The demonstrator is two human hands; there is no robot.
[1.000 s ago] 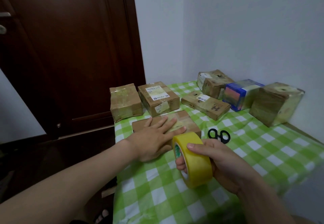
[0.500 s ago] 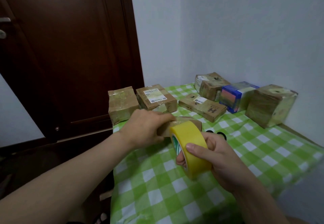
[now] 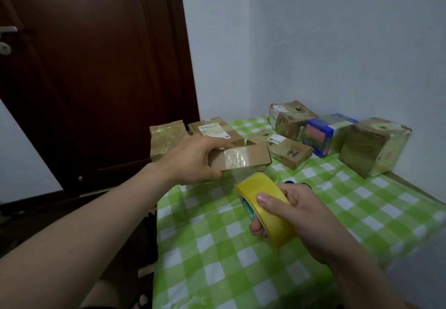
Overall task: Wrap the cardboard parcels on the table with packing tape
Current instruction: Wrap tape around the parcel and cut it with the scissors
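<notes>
My left hand [image 3: 193, 161] grips the flat parcel [image 3: 255, 156] by its left end, above the table [image 3: 217, 248] — tape runs from it to the yellow roll [image 3: 265, 212] clasped in my right hand [image 3: 301, 217]. Open checked cloth spreads below; other parcels [image 3: 289, 151] line the far edge.

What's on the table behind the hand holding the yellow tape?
Two black curved bits peek above the right hand gripping the tape roll; the rest is covered, so I cannot name it.
</notes>
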